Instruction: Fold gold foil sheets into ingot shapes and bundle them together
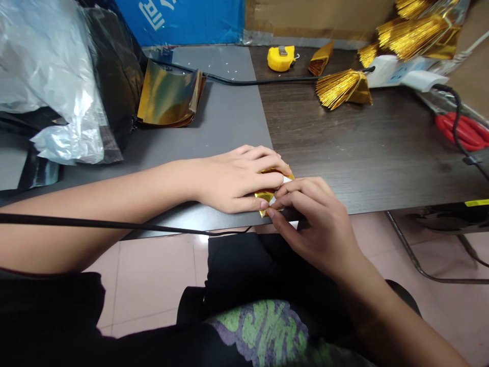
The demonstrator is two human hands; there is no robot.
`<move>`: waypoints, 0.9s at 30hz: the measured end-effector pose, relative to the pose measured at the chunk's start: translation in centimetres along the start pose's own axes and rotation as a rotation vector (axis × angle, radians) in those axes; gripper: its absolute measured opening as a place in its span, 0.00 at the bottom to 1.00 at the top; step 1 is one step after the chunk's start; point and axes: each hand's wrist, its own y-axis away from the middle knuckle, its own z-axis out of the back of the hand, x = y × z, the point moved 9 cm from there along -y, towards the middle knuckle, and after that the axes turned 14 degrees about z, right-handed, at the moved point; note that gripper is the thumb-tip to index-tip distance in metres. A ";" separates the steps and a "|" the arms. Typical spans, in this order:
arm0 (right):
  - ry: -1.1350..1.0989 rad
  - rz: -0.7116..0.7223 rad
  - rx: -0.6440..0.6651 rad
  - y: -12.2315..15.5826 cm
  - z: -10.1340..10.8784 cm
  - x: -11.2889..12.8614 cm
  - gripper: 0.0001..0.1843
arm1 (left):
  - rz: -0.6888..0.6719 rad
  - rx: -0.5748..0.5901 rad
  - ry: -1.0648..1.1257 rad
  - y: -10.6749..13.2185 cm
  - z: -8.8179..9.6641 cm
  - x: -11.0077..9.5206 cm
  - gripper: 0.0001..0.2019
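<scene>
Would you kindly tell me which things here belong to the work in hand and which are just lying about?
In use:
left hand
right hand
folded gold foil
stack of foil sheets
pleated gold fan

Lying about:
yellow tape measure
power strip
plastic bags

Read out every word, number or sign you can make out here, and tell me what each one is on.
White lettering on the blue board: cut off by the picture's edge, cannot be read.
Yellow tape measure: small dark badge, too small to read.
White power strip: any markings too small to read.
Nothing else shows readable text.
</scene>
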 end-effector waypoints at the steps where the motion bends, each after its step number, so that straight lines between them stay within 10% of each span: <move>1: 0.003 0.010 -0.006 0.0 0.0 0.1 0.06 | 0.003 0.000 -0.007 0.0 0.0 0.0 0.18; 27: 0.231 0.309 -0.037 2.2 -0.4 2.5 0.12 | 0.014 -0.037 0.070 -0.1 0.5 -0.1 0.19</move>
